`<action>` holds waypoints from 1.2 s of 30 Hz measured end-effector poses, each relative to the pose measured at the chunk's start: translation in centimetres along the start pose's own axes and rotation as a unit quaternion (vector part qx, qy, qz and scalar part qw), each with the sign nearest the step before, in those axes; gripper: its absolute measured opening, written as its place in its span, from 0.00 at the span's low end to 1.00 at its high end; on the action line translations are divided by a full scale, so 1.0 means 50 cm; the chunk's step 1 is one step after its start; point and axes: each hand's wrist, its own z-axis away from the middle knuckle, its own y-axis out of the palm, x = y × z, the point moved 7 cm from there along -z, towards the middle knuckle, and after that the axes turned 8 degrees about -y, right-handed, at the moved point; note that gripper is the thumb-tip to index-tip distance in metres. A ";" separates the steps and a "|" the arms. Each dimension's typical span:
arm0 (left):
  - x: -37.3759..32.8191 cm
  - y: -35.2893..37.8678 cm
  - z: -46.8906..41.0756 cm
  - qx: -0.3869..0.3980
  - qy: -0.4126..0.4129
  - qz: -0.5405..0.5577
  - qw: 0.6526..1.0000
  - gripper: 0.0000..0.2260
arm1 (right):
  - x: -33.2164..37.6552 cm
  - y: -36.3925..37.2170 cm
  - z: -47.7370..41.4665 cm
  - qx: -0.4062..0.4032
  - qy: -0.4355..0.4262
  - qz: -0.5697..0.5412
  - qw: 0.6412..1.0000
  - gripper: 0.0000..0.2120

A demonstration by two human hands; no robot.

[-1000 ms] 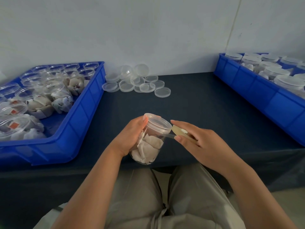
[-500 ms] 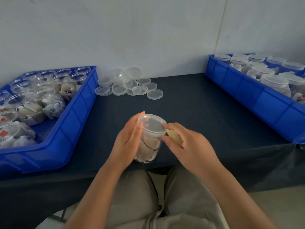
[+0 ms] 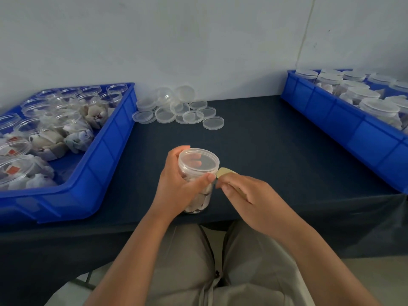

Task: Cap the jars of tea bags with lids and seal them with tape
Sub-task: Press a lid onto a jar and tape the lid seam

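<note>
A clear plastic jar (image 3: 199,195) of tea bags stands near the table's front edge, a clear lid (image 3: 198,161) on top. My left hand (image 3: 176,184) wraps around the jar from the left, thumb pressed on the rim just under the lid. My right hand (image 3: 245,193) sits right of the jar and grips a small yellowish tape roll (image 3: 225,172), mostly hidden under the fingers. The roll's end almost touches the jar's rim beside my left thumb.
A blue tray (image 3: 103,155) at left holds several open jars of tea bags. Another blue tray (image 3: 335,120) at right holds several capped jars. Loose clear lids (image 3: 176,111) lie in a pile at the back by the wall. Dark cloth covers the table (image 3: 265,146).
My left hand shifted its hold so the thumb now presses on the jar's near rim. My right hand drew the tape roll slightly right, away from the rim it had been against.
</note>
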 end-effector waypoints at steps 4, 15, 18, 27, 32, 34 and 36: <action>-0.004 0.010 0.003 0.008 0.011 -0.024 1.000 0.41 | -0.003 0.000 -0.004 -0.047 0.038 0.103 0.993 0.11; -0.028 0.018 0.017 -0.054 0.009 -0.039 0.998 0.38 | -0.021 0.004 -0.058 -0.035 0.140 0.225 0.964 0.08; -0.023 0.060 0.070 0.029 0.040 0.005 0.999 0.35 | -0.130 -0.031 -0.081 0.027 0.265 0.287 0.920 0.07; 0.040 0.079 0.127 0.039 -0.051 0.113 0.992 0.31 | -0.171 0.007 -0.093 0.033 0.122 0.295 0.947 0.23; 0.036 0.061 0.050 0.014 -0.117 0.164 0.979 0.32 | -0.173 0.024 -0.092 0.027 0.104 0.281 0.954 0.17; 0.033 0.063 0.026 0.008 -0.129 0.173 0.976 0.32 | -0.177 0.021 -0.093 0.022 0.110 0.267 0.957 0.17; 0.022 0.055 0.003 -0.019 -0.103 0.128 0.986 0.32 | -0.183 0.017 -0.092 0.030 0.127 0.256 0.958 0.20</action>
